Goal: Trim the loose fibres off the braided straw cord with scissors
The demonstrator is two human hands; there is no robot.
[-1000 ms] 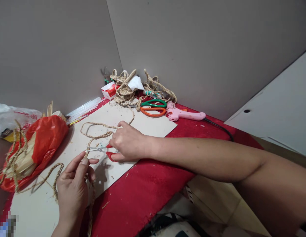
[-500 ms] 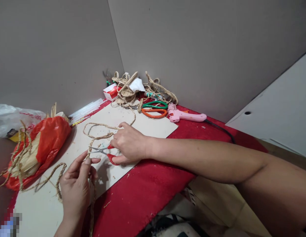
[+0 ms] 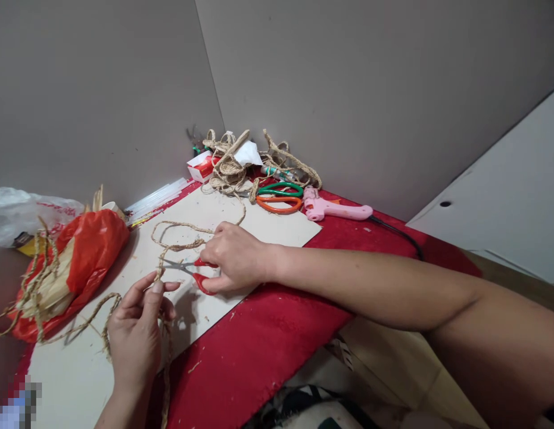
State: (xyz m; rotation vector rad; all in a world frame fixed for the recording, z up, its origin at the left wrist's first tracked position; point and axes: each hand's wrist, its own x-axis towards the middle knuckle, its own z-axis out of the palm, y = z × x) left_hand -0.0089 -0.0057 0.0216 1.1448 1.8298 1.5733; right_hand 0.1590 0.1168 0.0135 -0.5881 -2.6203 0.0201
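Left grip [image 3: 158, 281] pinching 1 braided cord [image 3: 181, 246], right grip [image 3: 206, 273] clamped on 1 red-handled scissors [image 3: 183, 267]

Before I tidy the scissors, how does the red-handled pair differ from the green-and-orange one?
The red-handled scissors are in the right hand, blades open at a cord; the green-and-orange pair lies unheld. The first pair's handles match; the second's are one green, one orange. Both have looped handles.

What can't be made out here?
All in the head view:
Cord inside the left hand: covered by fingers.
Whether the red-handled scissors touch it: too small.
Tips of the green-and-orange scissors: hidden by the cord pile.
Black cable, far end: behind the right forearm.
Lower-left object: pixelated, cut off.
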